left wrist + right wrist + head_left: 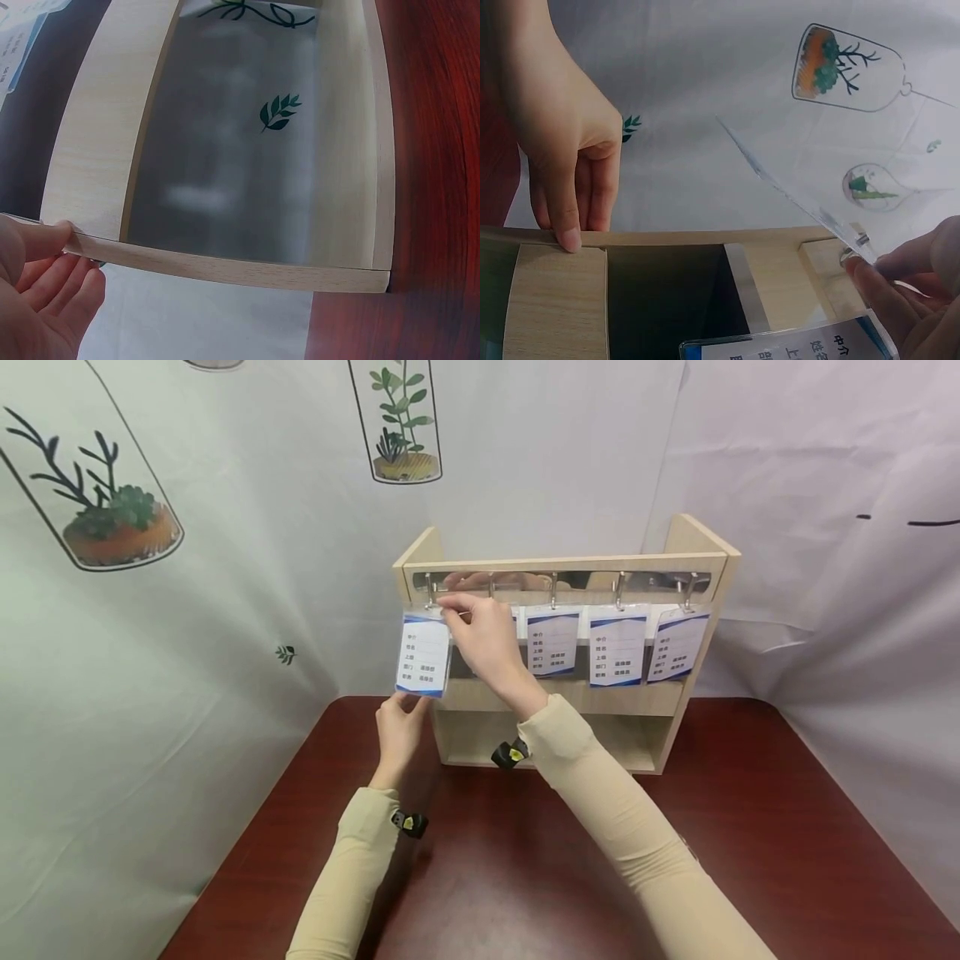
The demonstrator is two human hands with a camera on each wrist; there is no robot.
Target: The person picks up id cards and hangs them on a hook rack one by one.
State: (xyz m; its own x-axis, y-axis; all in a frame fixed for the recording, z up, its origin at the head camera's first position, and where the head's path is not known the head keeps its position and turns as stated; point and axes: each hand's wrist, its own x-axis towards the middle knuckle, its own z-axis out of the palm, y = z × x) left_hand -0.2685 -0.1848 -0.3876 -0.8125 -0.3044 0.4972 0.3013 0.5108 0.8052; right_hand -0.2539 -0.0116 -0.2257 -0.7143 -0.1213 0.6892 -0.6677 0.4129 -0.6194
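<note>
A clear-sleeved badge point(422, 656) with blue corners and printed text hangs at the leftmost metal hook point(430, 587) of a light wooden rack point(600, 699). My right hand point(487, 639) pinches its top edge beside that hook. In the right wrist view the badge point(795, 191) is seen nearly edge-on, tilted out from the rack, with the right hand's fingertips point(885, 271) at its upper end. Lower down, my left hand point(399, 727) grips the rack's left side panel. In the left wrist view its thumb point(46, 238) lies on the panel's front edge, with the other fingers behind.
Several similar badges point(618, 647) hang along the other hooks. The rack stands on a dark red table point(480, 877), its lower compartment point(622, 739) facing me. White cloth point(225, 635) with printed plants surrounds the table at the back and sides.
</note>
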